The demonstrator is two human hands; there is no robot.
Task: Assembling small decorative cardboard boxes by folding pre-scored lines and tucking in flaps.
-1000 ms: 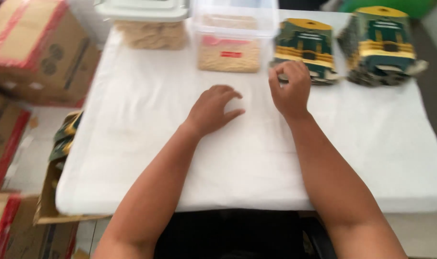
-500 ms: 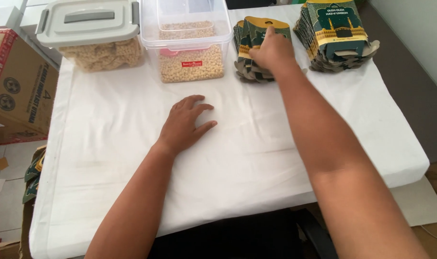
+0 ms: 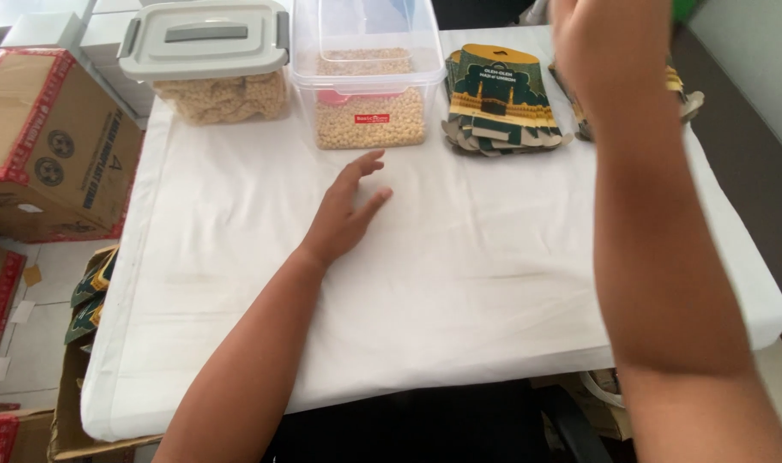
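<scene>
My left hand [image 3: 344,214] lies flat on the white tablecloth [image 3: 459,283], fingers apart and holding nothing, a little in front of an open clear tub of small beige nuts [image 3: 369,94]. My right hand [image 3: 609,43] is raised near the top of the view, blurred, with its back toward me. It hovers over the right stack of flat green cartons [image 3: 684,96], which my arm mostly hides. Its fingers and palm do not show. A second stack of green cartons [image 3: 501,101] lies just left of it.
A clear tub with a grey lid [image 3: 204,60], filled with tan snacks, stands at the back left. Brown cardboard boxes [image 3: 43,146] sit on the floor to the left. An open box with green packs [image 3: 86,300] is under the table's left edge.
My right hand has left the left stack of cartons and risen up and to the right, over the other stack. My left hand has stayed flat on the cloth.
</scene>
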